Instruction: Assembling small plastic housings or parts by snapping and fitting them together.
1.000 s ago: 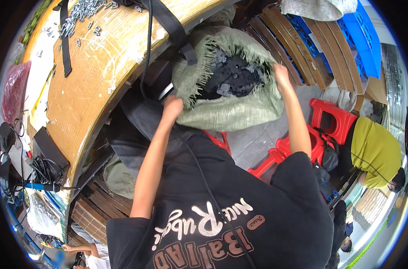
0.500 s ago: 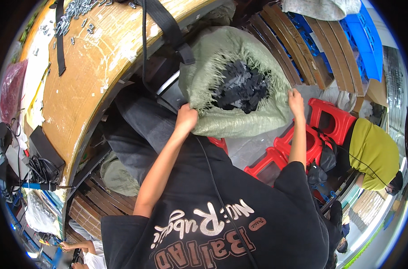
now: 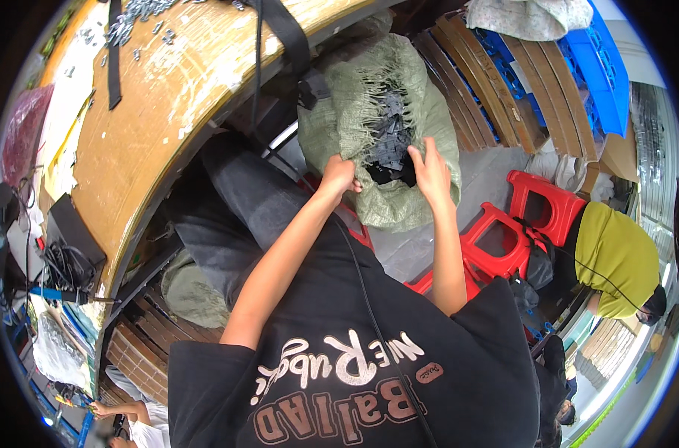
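A pale green woven sack point(image 3: 336, 123) with a frayed mouth stands in front of me, beside the table. Many small, dark grey and black flat pieces point(image 3: 393, 138) show through its narrowed opening; their exact kind is unclear. My left hand point(image 3: 341, 175) is closed on the near left part of the sack's rim. At the near right of the mouth, my right hand point(image 3: 432, 173) pinches the rim, thumb and forefinger by the dark pieces.
On the left curves a worn wooden table point(image 3: 168, 97) with small metal parts point(image 3: 141, 19) and a black strap point(image 3: 280, 30). Stacked brown boards point(image 3: 496, 82) and blue crates point(image 3: 605, 75) stand far right. Red stools point(image 3: 496, 239) and a person in a yellow-green top point(image 3: 616, 254) are at right.
Both hands have moved inward, the right one much further. The sack's mouth has gone from wide and round to a narrow slit.
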Tool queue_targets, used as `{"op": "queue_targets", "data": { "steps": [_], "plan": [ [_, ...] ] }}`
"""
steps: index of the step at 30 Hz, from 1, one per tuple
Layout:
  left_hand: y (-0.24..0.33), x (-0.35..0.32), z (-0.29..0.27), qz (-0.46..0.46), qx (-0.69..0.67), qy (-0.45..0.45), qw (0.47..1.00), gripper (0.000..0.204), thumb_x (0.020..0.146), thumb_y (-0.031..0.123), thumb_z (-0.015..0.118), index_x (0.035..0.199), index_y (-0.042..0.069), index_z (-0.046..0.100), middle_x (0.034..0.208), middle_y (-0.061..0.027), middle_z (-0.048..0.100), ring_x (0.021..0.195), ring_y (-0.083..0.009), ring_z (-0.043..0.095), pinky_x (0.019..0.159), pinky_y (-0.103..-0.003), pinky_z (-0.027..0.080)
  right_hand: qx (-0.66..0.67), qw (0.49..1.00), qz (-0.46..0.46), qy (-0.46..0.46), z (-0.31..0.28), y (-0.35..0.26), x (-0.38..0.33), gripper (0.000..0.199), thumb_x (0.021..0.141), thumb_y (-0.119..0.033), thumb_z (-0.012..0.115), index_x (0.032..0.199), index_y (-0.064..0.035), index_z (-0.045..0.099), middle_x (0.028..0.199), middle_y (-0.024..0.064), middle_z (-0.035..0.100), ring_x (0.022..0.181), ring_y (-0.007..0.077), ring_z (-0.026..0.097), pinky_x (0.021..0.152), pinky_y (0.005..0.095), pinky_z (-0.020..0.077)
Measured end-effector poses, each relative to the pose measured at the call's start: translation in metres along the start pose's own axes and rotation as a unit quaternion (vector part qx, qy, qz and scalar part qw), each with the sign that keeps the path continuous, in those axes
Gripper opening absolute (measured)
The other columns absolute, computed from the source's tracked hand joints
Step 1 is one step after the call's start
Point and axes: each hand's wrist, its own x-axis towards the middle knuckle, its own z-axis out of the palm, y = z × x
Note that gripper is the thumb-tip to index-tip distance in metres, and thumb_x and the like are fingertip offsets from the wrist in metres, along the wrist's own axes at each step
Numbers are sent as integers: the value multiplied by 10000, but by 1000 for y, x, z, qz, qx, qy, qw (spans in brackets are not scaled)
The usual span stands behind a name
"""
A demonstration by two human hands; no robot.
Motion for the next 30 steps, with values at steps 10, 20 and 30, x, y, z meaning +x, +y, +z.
{"op": "queue_targets", "data": {
  "steps": [10,20,30],
  "plan": [
    [5,-39,-5,79,-39,-50,995,220,803,52,382,975,-24,496,768,-102,599,565,-142,551,515,-271,492,-120,990,-20,-75,67,-26,-72,375,739,-213,584,1072,-79,475,883,169,604,853,369,563,719,459,438],
    [53,-338,-28,464,-117,-513,713,143,857,60,459,817,-17,572,818,-94,589,750,-201,577,688,-310,453,-52,985,-144,75,96,-9,-99,272,752,-72,553,1020,-45,515,927,110,552,914,291,502,807,382,396],
    [79,-446,-37,122,44,-740,660,221,822,76,503,1005,-29,438,967,-114,464,856,-192,504,727,-300,449,81,920,-343,170,113,-5,-168,345,635,75,487,955,-41,543,970,105,533,954,293,478,840,375,352]
  ]
}}
